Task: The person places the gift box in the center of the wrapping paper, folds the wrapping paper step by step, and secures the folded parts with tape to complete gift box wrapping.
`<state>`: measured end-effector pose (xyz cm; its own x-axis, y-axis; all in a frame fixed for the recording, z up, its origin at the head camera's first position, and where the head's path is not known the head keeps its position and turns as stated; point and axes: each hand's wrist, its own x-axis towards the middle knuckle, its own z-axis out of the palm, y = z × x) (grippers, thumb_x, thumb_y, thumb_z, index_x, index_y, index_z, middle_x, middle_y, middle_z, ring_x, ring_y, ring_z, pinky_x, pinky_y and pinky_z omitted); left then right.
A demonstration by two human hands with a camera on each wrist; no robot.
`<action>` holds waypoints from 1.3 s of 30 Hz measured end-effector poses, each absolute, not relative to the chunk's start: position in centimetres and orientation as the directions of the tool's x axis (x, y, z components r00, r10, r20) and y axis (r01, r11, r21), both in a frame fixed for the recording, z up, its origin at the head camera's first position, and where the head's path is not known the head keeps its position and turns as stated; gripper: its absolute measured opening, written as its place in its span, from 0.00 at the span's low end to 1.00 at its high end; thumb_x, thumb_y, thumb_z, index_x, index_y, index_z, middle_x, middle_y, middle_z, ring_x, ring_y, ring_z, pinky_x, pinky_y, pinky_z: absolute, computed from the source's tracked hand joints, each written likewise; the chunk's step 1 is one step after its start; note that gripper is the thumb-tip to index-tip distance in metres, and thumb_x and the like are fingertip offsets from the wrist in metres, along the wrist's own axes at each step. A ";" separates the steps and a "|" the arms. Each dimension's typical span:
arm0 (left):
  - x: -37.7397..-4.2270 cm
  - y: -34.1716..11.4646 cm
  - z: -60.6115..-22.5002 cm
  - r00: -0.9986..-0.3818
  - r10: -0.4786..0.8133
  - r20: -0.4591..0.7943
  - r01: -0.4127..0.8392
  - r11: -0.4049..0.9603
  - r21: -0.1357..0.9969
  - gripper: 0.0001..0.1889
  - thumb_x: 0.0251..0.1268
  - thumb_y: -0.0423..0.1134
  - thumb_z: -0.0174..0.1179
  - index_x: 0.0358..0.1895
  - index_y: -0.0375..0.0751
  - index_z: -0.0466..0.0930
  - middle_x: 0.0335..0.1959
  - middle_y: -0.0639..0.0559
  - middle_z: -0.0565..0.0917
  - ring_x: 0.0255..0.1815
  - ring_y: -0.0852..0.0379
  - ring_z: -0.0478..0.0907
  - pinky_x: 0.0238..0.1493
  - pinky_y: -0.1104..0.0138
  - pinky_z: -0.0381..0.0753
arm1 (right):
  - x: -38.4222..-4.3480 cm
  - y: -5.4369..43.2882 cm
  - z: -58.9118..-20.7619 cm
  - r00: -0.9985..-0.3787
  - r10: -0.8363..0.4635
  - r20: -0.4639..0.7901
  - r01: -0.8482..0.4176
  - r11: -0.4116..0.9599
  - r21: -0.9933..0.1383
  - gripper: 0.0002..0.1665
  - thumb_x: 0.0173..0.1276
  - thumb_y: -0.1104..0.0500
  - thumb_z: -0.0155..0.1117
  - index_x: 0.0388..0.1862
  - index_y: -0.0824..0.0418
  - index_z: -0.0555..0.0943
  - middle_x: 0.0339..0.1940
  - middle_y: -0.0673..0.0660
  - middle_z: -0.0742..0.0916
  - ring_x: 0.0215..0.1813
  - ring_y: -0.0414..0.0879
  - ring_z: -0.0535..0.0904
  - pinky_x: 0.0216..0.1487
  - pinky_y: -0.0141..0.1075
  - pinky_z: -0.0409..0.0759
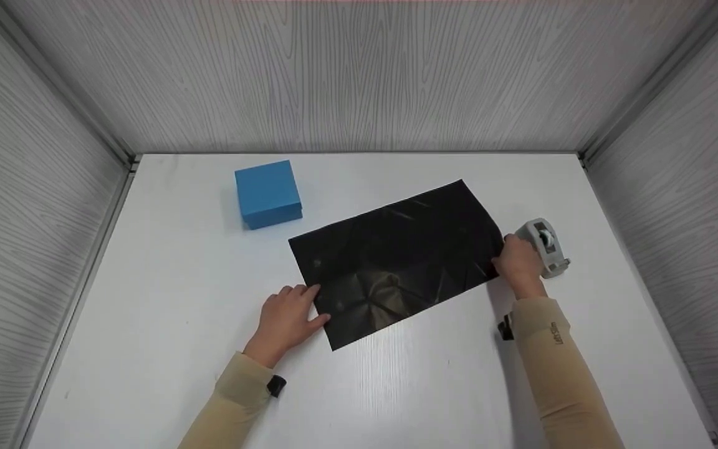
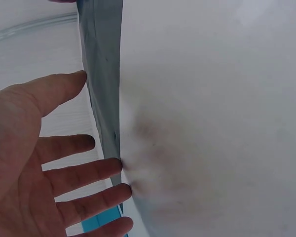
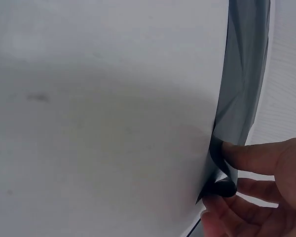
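White tabletop (image 1: 396, 386) | black sheet (image 1: 396, 243) — between left fingers (image 1: 301, 291) and pinching right fingers (image 1: 511, 243)

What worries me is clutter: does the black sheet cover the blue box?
No, white table shows between the black sheet and the blue box.

Before you, a creased, glossy black sheet (image 1: 396, 262) lay aslant on the white table (image 1: 153, 299), its right short edge curled up.
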<state>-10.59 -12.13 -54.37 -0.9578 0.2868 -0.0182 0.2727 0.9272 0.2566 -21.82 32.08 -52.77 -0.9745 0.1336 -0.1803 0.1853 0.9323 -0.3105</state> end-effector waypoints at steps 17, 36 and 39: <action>-10.4 -10.5 -54.5 -0.976 0.214 -0.041 0.197 0.948 0.252 0.31 0.50 0.56 0.74 0.48 0.32 0.81 0.37 0.40 0.82 0.36 0.43 0.81 0.35 0.53 0.81 | -21.5 32.6 -52.8 -0.974 0.189 -0.122 0.224 0.830 -0.511 0.38 0.58 0.65 0.68 0.66 0.75 0.67 0.53 0.75 0.80 0.51 0.65 0.78 0.53 0.54 0.75; -12.2 -11.4 -53.6 -0.966 0.012 -0.257 -0.081 0.933 0.351 0.22 0.56 0.47 0.72 0.43 0.30 0.81 0.32 0.42 0.80 0.35 0.45 0.79 0.37 0.51 0.79 | -20.4 32.6 -52.6 -0.972 0.161 -0.170 0.233 0.747 -0.622 0.38 0.60 0.62 0.71 0.66 0.76 0.67 0.61 0.77 0.75 0.63 0.68 0.71 0.62 0.55 0.69; -12.3 -11.3 -53.6 -0.963 0.018 -0.270 -0.084 0.928 0.362 0.17 0.58 0.43 0.71 0.40 0.31 0.80 0.30 0.42 0.80 0.33 0.45 0.79 0.35 0.51 0.79 | -20.1 32.4 -52.7 -0.972 0.158 -0.174 0.234 0.740 -0.630 0.39 0.60 0.62 0.70 0.66 0.76 0.67 0.60 0.77 0.75 0.62 0.68 0.71 0.62 0.55 0.69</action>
<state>-12.30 -11.32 -53.57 -0.9626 0.0178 -0.2702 -0.0844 0.9285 0.3617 -20.14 32.40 -52.73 -0.9719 0.1583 -0.1744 0.2337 0.7402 -0.6304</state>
